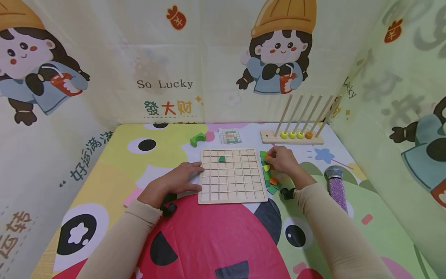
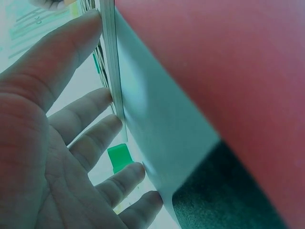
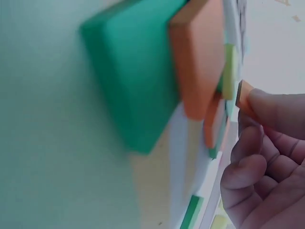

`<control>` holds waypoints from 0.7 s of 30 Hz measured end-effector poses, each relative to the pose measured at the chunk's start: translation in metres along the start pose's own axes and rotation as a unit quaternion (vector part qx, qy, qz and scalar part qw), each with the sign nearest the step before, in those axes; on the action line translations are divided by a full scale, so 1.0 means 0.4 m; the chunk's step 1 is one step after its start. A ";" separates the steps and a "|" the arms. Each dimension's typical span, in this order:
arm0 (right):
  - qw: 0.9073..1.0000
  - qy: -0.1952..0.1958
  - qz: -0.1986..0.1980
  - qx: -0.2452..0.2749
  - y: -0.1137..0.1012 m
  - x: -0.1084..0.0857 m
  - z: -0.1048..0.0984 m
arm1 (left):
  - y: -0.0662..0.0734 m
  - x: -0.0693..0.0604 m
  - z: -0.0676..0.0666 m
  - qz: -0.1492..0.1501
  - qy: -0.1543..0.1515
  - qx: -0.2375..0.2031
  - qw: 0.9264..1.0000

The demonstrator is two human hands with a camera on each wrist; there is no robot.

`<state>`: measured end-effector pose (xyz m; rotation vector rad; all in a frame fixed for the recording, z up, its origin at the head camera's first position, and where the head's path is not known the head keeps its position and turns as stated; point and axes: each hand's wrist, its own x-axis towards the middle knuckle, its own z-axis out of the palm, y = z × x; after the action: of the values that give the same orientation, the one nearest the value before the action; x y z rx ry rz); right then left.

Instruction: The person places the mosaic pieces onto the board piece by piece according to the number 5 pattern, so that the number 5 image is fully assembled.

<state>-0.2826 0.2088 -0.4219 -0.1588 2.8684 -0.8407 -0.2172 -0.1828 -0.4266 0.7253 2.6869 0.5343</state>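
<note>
The wooden grid board [image 1: 231,176] lies flat in the middle of the table, with one green quarter-round piece [image 1: 222,159] in a cell near its top. My left hand [image 1: 177,179] touches the board's left edge, fingers spread; in the left wrist view the fingertips [image 2: 106,98] meet that edge. Right of the board lies a row of loose green, yellow and orange pieces [image 1: 267,175]. Above the row my right hand [image 1: 283,159] pinches a small orange piece [image 3: 244,98] between thumb and finger. Larger in the right wrist view are a green piece [image 3: 133,71] and an orange piece [image 3: 198,57].
Behind the board lie a green arch block [image 1: 198,139] and a printed pattern card [image 1: 229,136]. A wooden peg stand [image 1: 292,137] with yellow and orange beads is at the back right. A purple glittery microphone [image 1: 337,190] lies to the right of my right forearm.
</note>
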 end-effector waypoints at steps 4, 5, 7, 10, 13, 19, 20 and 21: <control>0.999 -0.022 -0.007 0.048 -0.014 -0.004 -0.001 | -0.001 0.001 0.001 -0.004 -0.003 0.001 1.000; 0.998 -0.027 -0.013 0.058 -0.020 -0.006 -0.001 | -0.002 0.001 0.002 -0.005 -0.004 0.001 1.000; 0.997 -0.034 -0.023 0.071 -0.034 -0.008 0.002 | -0.003 0.002 0.003 -0.007 -0.004 0.000 1.000; 0.995 -0.040 -0.040 0.081 -0.057 -0.008 0.009 | -0.005 0.004 0.005 -0.007 -0.005 0.000 1.000; 0.994 -0.048 -0.054 0.086 -0.080 -0.008 0.020 | -0.005 0.006 0.007 -0.006 -0.006 0.001 1.000; 0.991 -0.066 -0.068 0.091 -0.124 0.005 0.056 | -0.002 0.001 0.004 -0.006 -0.004 -0.003 1.000; 0.991 -0.069 -0.070 0.091 -0.132 0.007 0.062 | -0.002 0.000 0.004 -0.008 -0.004 -0.003 1.000; 0.991 -0.072 -0.073 0.091 -0.141 0.010 0.068 | -0.002 -0.001 0.004 -0.008 -0.004 -0.002 1.000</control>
<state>-0.2785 0.1467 -0.4143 -0.3946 2.6550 -1.0642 -0.2167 -0.1833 -0.4282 0.7032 2.6809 0.5320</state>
